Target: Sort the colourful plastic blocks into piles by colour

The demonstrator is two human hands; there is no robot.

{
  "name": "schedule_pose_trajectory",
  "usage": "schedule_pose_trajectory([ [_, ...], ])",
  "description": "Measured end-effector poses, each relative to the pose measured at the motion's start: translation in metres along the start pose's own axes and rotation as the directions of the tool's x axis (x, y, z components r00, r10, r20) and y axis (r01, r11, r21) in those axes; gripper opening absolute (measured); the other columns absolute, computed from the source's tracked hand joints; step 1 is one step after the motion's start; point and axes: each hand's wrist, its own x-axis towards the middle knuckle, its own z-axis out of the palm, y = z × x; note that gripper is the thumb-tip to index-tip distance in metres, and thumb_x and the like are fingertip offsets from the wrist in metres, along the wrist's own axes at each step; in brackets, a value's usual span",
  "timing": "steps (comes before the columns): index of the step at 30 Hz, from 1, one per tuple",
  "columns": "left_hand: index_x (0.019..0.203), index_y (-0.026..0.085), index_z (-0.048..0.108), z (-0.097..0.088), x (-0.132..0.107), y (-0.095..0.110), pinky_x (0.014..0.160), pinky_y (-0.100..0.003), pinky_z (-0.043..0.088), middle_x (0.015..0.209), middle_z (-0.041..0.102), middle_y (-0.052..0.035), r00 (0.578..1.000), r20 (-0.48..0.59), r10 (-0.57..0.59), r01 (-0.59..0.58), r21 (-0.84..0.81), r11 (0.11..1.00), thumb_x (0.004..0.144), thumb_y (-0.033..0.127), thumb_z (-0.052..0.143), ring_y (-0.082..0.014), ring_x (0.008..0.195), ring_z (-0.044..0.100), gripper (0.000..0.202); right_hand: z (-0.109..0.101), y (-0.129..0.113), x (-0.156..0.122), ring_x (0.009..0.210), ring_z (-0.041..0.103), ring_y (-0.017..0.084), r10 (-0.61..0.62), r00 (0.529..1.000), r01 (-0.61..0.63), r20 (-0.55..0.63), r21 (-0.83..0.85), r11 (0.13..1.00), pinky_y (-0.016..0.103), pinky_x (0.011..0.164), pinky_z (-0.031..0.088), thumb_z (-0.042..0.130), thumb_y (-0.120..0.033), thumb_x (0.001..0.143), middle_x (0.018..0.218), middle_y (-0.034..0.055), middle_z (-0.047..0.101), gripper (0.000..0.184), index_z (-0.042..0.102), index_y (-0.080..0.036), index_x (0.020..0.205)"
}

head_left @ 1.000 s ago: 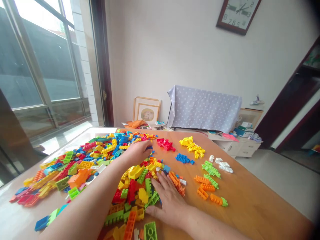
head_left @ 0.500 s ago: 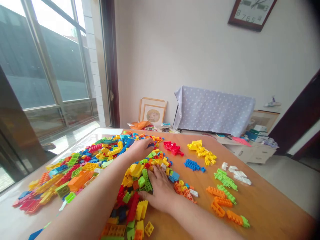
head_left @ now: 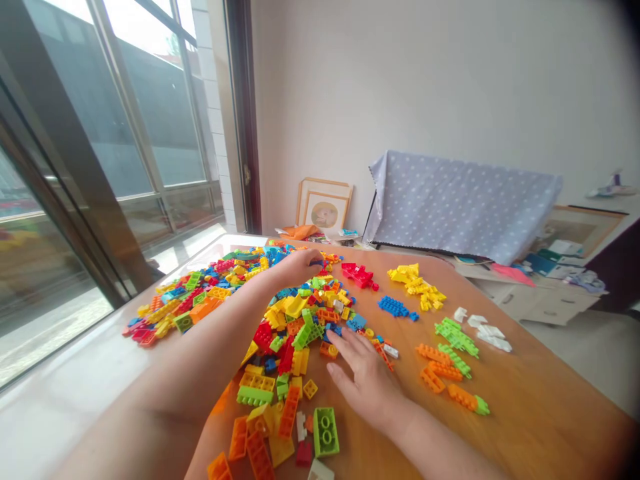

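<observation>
My left hand (head_left: 301, 267) reaches over the far part of a big heap of mixed building bricks (head_left: 240, 270). Its fingers are closed on a dark blue brick (head_left: 316, 263), of which only a small part shows. My right hand (head_left: 367, 373) is just above the table at the heap's right edge, fingers spread and nothing in them. Near its fingertips are an orange brick (head_left: 328, 350) and a light blue brick (head_left: 357, 323). A green brick (head_left: 326, 432) with its hollow side up lies in front of it, to the left.
On the wooden table (head_left: 505, 413), sorted groups lie to the right: red bricks (head_left: 359, 275), yellow bricks (head_left: 420, 287), blue bricks (head_left: 395, 307), white bricks (head_left: 494, 335), green bricks (head_left: 456, 337) and orange bricks (head_left: 440, 367). A window (head_left: 120, 120) is on the left.
My right hand has drawn back rightward from the heap, uncovering green and orange bricks. My left hand stays over the far bricks with the blue brick. The view has shifted.
</observation>
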Motion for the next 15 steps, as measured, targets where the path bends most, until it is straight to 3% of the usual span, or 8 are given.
schedule_pose_trajectory([
  [2,0.079,0.018,0.066,-0.003,-0.001,0.003,0.062,-0.028,0.040,0.072,0.063,0.0002,1.000,-0.013,-0.005,0.005,-0.034,0.999,0.078,0.026,0.061,-0.0150,0.066,0.053,0.009,-0.005,-0.011,-0.012,0.142,0.046,0.032,-0.088,0.996,0.088,-0.023,-0.014,0.996,0.056,0.114,0.044,0.059,-0.041,0.096,0.149,0.0128,0.054,0.053,0.054,-0.028,0.147],
  [4,0.079,0.018,0.065,-0.006,-0.003,0.006,0.061,-0.028,0.040,0.071,0.062,0.0008,1.000,-0.028,-0.010,0.008,-0.077,0.997,0.078,0.027,0.062,-0.0145,0.065,0.052,0.009,-0.002,-0.025,-0.025,0.143,0.044,0.034,-0.259,0.965,0.259,-0.039,-0.008,0.966,0.058,0.115,0.041,0.062,-0.056,0.092,0.151,0.0127,0.053,0.060,0.056,-0.028,0.145],
  [6,0.084,0.018,0.066,-0.009,-0.005,0.009,0.061,-0.027,0.042,0.074,0.063,0.0003,0.999,-0.044,-0.015,0.009,-0.132,0.991,0.080,0.029,0.062,-0.0144,0.066,0.054,0.012,0.012,-0.040,-0.040,0.143,0.045,0.037,-0.444,0.892,0.445,-0.077,-0.012,0.896,0.062,0.115,0.038,0.065,-0.068,0.085,0.150,0.0119,0.054,0.071,0.055,-0.031,0.144],
  [7,0.087,0.018,0.066,-0.010,-0.006,0.011,0.061,-0.027,0.043,0.076,0.063,-0.0001,0.998,-0.052,-0.019,0.010,-0.162,0.987,0.081,0.030,0.061,-0.0142,0.067,0.055,0.015,0.022,-0.048,-0.046,0.141,0.047,0.035,-0.505,0.856,0.503,-0.112,-0.045,0.863,0.061,0.115,0.039,0.065,-0.065,0.087,0.147,0.0101,0.057,0.066,0.054,-0.035,0.145],
  [9,0.096,0.017,0.067,-0.013,-0.007,0.012,0.061,-0.027,0.044,0.079,0.064,-0.0008,0.997,-0.068,-0.030,0.015,-0.212,0.977,0.085,0.033,0.059,-0.0136,0.067,0.056,0.021,0.048,-0.061,-0.055,0.140,0.049,0.031,-0.546,0.822,0.528,-0.160,-0.144,0.837,0.060,0.116,0.038,0.069,-0.050,0.091,0.143,0.0032,0.061,0.055,0.052,-0.045,0.143],
  [12,0.106,0.017,0.065,-0.020,-0.008,0.014,0.063,-0.026,0.045,0.084,0.066,-0.0024,0.992,-0.109,-0.057,0.022,-0.300,0.954,0.088,0.036,0.060,-0.0127,0.068,0.057,0.027,0.084,-0.075,-0.055,0.140,0.049,0.032,-0.588,0.780,0.544,-0.214,-0.235,0.806,0.069,0.116,0.030,0.069,-0.056,0.089,0.143,-0.0029,0.061,0.051,0.054,-0.054,0.138],
  [15,0.107,0.017,0.065,-0.029,-0.011,0.014,0.068,-0.027,0.047,0.090,0.069,-0.0040,0.984,-0.153,-0.088,0.016,-0.421,0.907,0.086,0.037,0.066,-0.0128,0.073,0.059,0.029,0.106,-0.078,-0.043,0.139,0.049,0.036,-0.594,0.758,0.526,-0.269,-0.286,0.801,0.075,0.115,0.025,0.066,-0.062,0.088,0.144,-0.0020,0.060,0.046,0.058,-0.053,0.133],
])
